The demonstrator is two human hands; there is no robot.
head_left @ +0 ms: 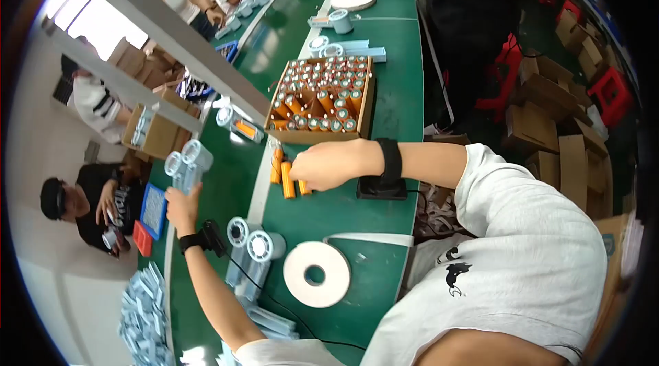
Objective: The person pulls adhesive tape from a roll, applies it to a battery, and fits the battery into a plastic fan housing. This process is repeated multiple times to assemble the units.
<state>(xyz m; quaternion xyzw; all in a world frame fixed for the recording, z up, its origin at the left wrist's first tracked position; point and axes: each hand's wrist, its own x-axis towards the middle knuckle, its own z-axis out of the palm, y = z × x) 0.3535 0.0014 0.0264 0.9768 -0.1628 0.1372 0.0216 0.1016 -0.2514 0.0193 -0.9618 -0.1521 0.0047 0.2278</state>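
My left hand [182, 209] is closed around the lower end of a light blue plastic housing [189, 163] with two round cups at its top. Over the green table, my right hand [328, 163] has its fingers curled down onto a small group of orange cylindrical batteries [287, 179]. One battery is partly hidden under those fingertips, which seem to grip it. Just beyond stands an open cardboard box [316, 137] packed with upright orange batteries, several of them leaning. Dark straps circle both my wrists.
A white tape roll [317, 274] lies on the table near more light blue housings [261, 246]. Another housing [239, 124] stands left of the box, by a grey post [178, 30]. Light blue strips [144, 318] are piled at the near left. Other people work around the table.
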